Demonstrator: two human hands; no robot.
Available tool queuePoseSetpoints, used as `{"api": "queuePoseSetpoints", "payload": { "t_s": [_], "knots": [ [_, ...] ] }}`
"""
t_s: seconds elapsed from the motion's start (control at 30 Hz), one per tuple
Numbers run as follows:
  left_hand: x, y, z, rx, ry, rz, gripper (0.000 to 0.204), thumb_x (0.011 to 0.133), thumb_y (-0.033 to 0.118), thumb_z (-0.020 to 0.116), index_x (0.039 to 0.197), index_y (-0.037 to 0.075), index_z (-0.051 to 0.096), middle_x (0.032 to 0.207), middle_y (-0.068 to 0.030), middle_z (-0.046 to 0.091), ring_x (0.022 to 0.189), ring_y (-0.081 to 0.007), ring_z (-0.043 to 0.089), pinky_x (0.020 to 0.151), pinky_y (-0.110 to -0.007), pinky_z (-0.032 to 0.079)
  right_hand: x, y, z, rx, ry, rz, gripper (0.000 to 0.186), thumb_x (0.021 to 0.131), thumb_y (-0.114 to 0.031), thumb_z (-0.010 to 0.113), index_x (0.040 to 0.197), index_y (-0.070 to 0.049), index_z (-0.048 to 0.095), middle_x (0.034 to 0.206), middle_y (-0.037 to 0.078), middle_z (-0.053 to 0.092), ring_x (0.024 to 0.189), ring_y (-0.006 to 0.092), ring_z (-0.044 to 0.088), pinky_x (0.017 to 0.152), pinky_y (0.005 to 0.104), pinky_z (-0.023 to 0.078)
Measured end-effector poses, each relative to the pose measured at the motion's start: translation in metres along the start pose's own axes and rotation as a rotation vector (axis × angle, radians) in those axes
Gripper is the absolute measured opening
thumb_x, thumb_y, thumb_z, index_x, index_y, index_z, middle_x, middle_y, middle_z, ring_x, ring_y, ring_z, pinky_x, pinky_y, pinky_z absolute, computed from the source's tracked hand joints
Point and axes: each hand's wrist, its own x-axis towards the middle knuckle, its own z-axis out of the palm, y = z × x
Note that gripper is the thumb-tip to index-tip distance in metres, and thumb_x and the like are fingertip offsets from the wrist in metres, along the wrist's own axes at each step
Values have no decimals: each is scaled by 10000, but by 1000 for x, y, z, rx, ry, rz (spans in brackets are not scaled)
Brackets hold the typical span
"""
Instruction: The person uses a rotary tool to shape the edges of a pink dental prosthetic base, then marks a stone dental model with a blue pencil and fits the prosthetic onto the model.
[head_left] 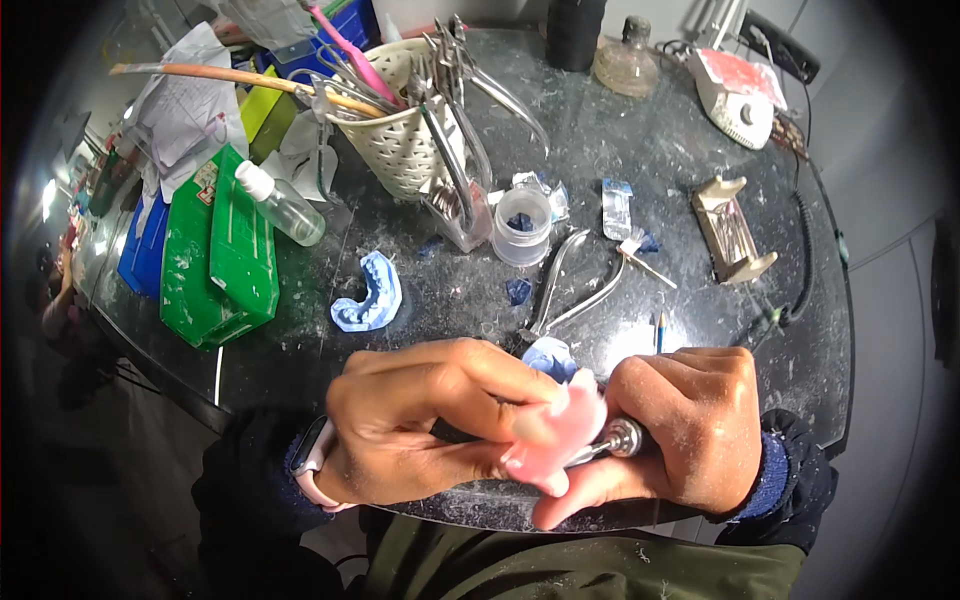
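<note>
My left hand (425, 425) is closed on a pink denture plate (560, 432) with whitish bits along its edge, pinched between thumb and fingers. In my right hand (695, 425), a metal rotary handpiece (622, 438) is gripped, its nose pointing at the plate's underside. Whether its tip touches the plate is hidden. My right thumb stretches out below the plate. Just beyond the hands lies a pale blue dental cast (548, 356), partly covered by them. Another horseshoe-shaped blue cast (370, 296) rests farther left on the dark bench.
Metal pliers (592, 297) lie open beyond the hands, near a clear plastic cup (520, 240). A white basket (395, 155) of tools stands behind. Left are a green box (190, 275) and spray bottle (292, 212); right, a small instrument rack (730, 235) and white device (735, 110).
</note>
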Motion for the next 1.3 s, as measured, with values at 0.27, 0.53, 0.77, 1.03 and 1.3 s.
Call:
{"api": "queuePoseSetpoints", "payload": {
  "t_s": [0.27, 0.53, 0.77, 1.03, 1.3],
  "knots": [
    [1, -7, -5, 4, -124, 111, 333, 681, 106, 808, 842, 4, 536, 891, -207, 630, 719, -298, 678, 570, -303, 573, -3, -6, 3, -155, 43, 1, 599, 547, -606, 722, 596, -75, 450, 467, 6, 403, 364, 173, 466, 364, 286, 353],
    [2, -7, -8, 52, -192, 92, 288, 706, 92, 777, 826, 0, 532, 912, -214, 628, 753, -303, 676, 581, -302, 581, -6, -10, 3, -246, -4, 39, 505, 592, -505, 712, 666, -57, 490, 519, 19, 415, 401, 179, 491, 373, 293, 373],
    [1, -7, -9, 61, -195, 103, 300, 687, 79, 791, 814, 7, 529, 915, -204, 631, 751, -291, 676, 575, -292, 582, -5, -11, 3, -238, -9, 53, 505, 601, -508, 712, 635, -71, 463, 504, 22, 412, 401, 188, 497, 378, 298, 379],
    [-3, 3, -1, -75, -57, -79, 164, 689, -118, 703, 798, -22, 629, 918, -172, 649, 798, -273, 673, 682, -354, 571, -6, -9, 3, -234, -12, 48, 522, 604, -529, 708, 626, -76, 450, 491, 20, 410, 402, 190, 503, 380, 301, 380],
    [-4, 3, -3, -74, -54, -47, 165, 693, -110, 701, 809, -14, 633, 950, -191, 654, 818, -286, 670, 692, -356, 565, -7, -6, 2, -229, 3, 19, 549, 574, -554, 716, 648, -60, 489, 487, 19, 420, 391, 183, 496, 377, 294, 374]
  ]
}}
